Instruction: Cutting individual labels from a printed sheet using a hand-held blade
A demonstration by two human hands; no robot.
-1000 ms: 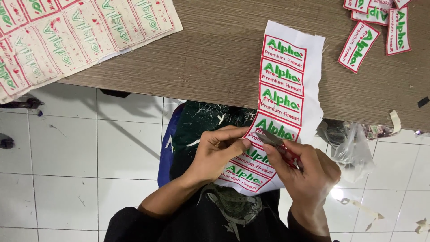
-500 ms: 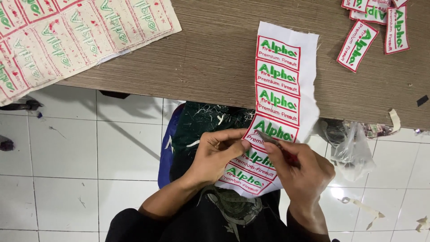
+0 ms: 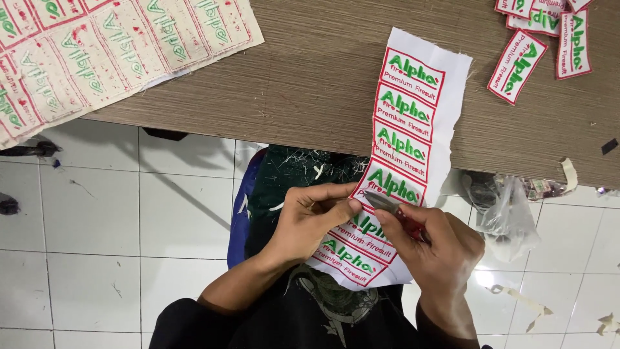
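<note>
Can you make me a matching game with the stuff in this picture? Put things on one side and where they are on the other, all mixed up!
Things:
1. strip of patches
2. small cutter
3. big sheet of patches
4. clear plastic bag

Places:
A. flat on the table's left end
B. in the right hand
C. hanging over the table edge, pinched by the left hand
D. below the table edge, on the right

Pairs: 1-C, 2-B, 3-A, 4-D

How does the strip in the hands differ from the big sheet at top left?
The strip is a narrow single column of badges, face up, bright white; the sheet is wide with several rows and looks dull beige, lettering mirrored. The strip hangs off the table edge, pinched by the left hand; the sheet lies untouched. Both carry red-bordered green badges.
</note>
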